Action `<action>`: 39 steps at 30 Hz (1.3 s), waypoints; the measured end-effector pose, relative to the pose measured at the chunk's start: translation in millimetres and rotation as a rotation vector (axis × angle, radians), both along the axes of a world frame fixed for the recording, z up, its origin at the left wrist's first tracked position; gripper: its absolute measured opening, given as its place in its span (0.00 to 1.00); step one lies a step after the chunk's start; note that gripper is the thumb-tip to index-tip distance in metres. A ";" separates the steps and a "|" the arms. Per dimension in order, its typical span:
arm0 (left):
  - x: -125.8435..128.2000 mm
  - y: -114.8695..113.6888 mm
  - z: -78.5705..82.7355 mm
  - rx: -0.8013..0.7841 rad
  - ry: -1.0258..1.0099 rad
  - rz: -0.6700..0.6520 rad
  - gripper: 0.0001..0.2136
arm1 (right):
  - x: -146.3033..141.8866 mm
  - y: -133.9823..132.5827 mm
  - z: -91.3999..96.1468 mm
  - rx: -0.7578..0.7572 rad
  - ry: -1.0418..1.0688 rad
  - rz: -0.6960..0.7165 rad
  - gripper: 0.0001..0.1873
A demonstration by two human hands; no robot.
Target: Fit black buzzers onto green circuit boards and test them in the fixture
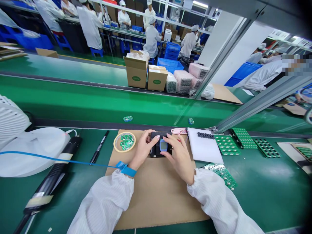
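A black block-like fixture [153, 152] lies on a brown cardboard sheet [158, 195]. On the fixture sits a small blue-rimmed device with a grey screen [163, 146]. My left hand [143, 148] is closed on the fixture's left side, its thumb lying across the top towards the device; a blue wrist strap [126, 169] circles that wrist. From the right, my right hand [179, 156] holds the device between forefinger and thumb, at its upper and lower edges. A roll of tape [114, 143] with small green circuit boards [127, 142] inside stands left of my left hand.
Beyond the bench edge, a green conveyor belt [102, 105] carries two small boards. White foam [204, 149] with black parts and several green board panels [226, 145] lie right. Left are a marker [99, 148], a black taped tool [52, 177] and a white fan [36, 149].
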State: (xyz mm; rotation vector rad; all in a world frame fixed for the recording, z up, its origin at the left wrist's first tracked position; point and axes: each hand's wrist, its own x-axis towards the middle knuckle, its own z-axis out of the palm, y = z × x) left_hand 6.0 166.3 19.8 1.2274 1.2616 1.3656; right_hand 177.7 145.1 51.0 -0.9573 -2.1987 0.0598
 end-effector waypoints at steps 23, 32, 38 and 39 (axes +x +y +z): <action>1.2 3.9 6.1 -0.025 -0.032 -0.030 0.12 | -1.6 6.9 -10.7 -0.177 0.100 -0.063 0.38; 1.7 3.7 6.5 -0.020 -0.013 -0.025 0.11 | -1.0 7.6 -8.8 -0.142 0.018 -0.068 0.35; 0.7 3.0 4.1 -0.002 0.006 -0.013 0.11 | -5.9 -1.2 12.2 -0.100 -0.184 -0.072 0.29; 0.6 2.7 3.9 0.001 0.007 -0.012 0.11 | -5.6 -1.5 18.0 -0.086 -0.221 -0.046 0.27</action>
